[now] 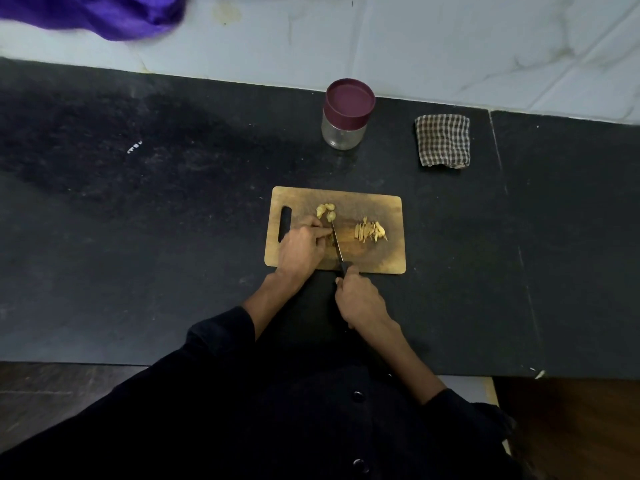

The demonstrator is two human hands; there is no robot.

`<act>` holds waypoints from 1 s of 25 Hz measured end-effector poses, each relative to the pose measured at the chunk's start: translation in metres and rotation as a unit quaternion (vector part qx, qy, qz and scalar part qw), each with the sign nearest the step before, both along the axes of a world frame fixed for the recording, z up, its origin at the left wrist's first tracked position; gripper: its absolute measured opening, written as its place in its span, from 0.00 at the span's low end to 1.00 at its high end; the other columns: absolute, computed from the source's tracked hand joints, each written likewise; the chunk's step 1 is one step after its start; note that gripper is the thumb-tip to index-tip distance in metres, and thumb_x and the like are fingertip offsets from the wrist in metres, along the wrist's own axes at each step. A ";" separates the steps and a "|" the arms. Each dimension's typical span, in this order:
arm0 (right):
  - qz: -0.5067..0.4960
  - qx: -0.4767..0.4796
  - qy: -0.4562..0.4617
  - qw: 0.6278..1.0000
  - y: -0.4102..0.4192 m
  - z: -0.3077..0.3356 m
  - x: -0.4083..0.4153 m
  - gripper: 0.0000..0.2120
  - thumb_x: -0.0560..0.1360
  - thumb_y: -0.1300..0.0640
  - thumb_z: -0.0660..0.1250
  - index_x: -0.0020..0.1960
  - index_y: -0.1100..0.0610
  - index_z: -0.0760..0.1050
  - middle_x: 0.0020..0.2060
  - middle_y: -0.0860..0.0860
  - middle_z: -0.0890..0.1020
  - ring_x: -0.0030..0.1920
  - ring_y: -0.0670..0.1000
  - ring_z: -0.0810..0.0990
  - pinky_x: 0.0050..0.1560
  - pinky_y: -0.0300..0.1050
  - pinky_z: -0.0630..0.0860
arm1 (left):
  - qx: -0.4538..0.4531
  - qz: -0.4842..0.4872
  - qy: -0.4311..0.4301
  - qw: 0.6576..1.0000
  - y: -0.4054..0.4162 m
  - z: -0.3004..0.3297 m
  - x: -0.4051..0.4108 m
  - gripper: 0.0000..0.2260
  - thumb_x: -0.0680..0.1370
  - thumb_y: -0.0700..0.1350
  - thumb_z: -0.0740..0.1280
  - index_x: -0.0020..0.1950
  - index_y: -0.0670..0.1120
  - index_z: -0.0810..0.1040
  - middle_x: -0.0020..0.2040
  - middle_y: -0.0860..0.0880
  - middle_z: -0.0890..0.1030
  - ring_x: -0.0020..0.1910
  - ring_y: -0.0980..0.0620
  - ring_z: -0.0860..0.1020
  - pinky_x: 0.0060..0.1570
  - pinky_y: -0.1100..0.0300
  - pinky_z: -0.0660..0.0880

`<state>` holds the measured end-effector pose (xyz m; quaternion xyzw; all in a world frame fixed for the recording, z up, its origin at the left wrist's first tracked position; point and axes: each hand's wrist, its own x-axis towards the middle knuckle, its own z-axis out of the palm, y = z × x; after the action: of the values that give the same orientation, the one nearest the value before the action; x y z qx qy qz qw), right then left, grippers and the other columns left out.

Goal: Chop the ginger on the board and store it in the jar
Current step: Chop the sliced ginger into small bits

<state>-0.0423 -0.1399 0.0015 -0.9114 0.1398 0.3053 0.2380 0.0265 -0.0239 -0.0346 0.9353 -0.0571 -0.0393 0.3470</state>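
A wooden cutting board (374,209) lies on the black counter. Uncut ginger pieces (326,211) sit near its upper left, and a pile of chopped ginger strips (370,232) lies to the right. My left hand (302,249) rests on the board with curled fingers pressed down beside the blade; what it holds is hidden. My right hand (358,297) grips the black handle of a knife (337,245), whose blade points away from me toward the ginger. A glass jar (344,131) with a maroon lid on stands behind the board.
A folded checkered cloth (443,140) lies to the right of the jar. Purple fabric (104,13) sits on the pale tiled ledge at the back left. The black counter (138,220) stretches wide to the left, with its front edge near my body.
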 end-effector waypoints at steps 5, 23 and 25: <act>-0.024 0.026 0.003 0.999 0.000 -0.003 -0.005 0.14 0.84 0.51 0.54 0.62 0.61 0.67 0.52 0.60 0.80 0.47 0.61 0.83 0.49 0.61 0.80 | 0.006 0.001 0.002 1.000 0.000 0.002 -0.001 0.11 0.78 0.38 0.65 0.58 0.45 0.82 0.56 0.50 0.78 0.51 0.51 0.78 0.55 0.54 0.76; -0.021 0.047 -0.022 0.998 0.000 0.005 -0.004 0.12 0.84 0.49 0.54 0.58 0.58 0.68 0.47 0.59 0.81 0.44 0.61 0.84 0.47 0.62 0.81 | -0.048 -0.002 -0.011 0.999 0.003 0.001 -0.008 0.12 0.77 0.35 0.65 0.59 0.41 0.80 0.54 0.46 0.77 0.52 0.51 0.77 0.57 0.56 0.75; -0.018 0.045 -0.022 0.999 -0.001 0.004 -0.003 0.13 0.84 0.49 0.54 0.58 0.58 0.68 0.47 0.59 0.81 0.45 0.61 0.84 0.47 0.62 0.81 | -0.033 -0.005 -0.011 0.999 0.003 0.002 -0.009 0.12 0.78 0.36 0.64 0.60 0.42 0.80 0.55 0.45 0.77 0.52 0.49 0.77 0.55 0.55 0.76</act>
<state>-0.0449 -0.1407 0.0060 -0.9034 0.1367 0.2873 0.2874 0.0174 -0.0214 -0.0329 0.9233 -0.0667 -0.0293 0.3771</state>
